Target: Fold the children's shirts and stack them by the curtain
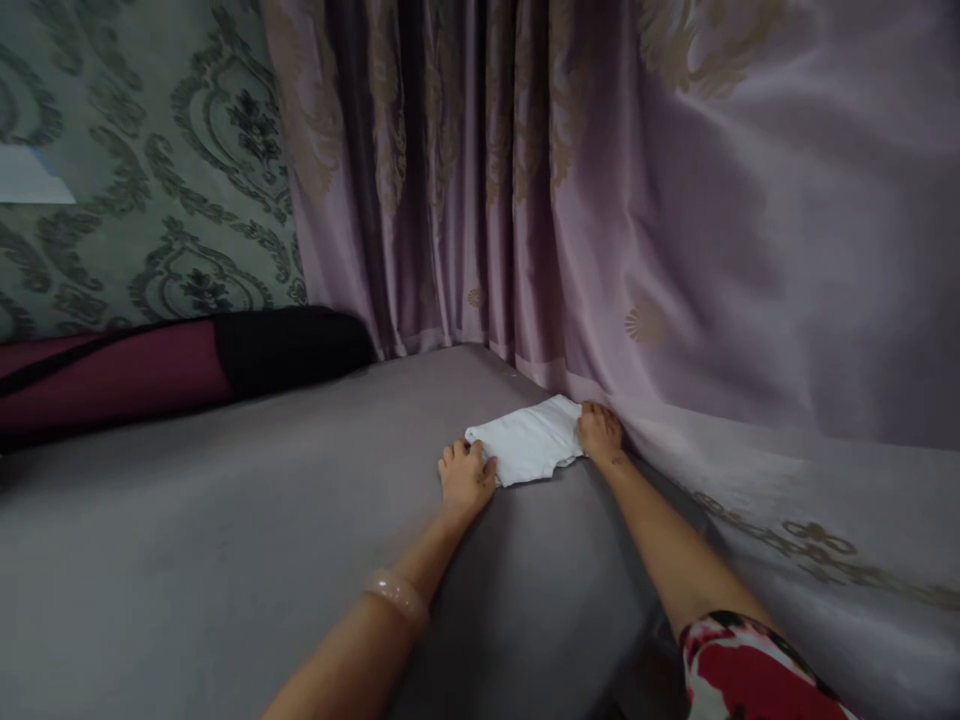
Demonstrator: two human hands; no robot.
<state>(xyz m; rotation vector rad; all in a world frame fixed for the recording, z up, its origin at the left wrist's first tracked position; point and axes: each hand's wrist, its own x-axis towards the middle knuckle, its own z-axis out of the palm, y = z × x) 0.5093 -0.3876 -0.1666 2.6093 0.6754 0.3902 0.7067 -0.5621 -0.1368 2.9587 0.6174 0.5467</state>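
Note:
A folded white cloth (529,440) lies flat at the far corner of a grey-covered surface (225,540). What kind of item the cloth is cannot be made out. My left hand (466,476) grips its left edge, the thumb against the near corner. At the opposite end, my right hand (600,432) has its fingers closed around the right edge, close to the curtain. The fingertips of both hands are partly hidden. A pale bangle (397,595) circles my left wrist.
Mauve curtains (750,260) with gold patterns hang along the back and right edges. A long maroon and black bag (172,360) lies at the back left, against green patterned wallpaper (150,150). A white sheet-like thing (30,178) shows at the far left.

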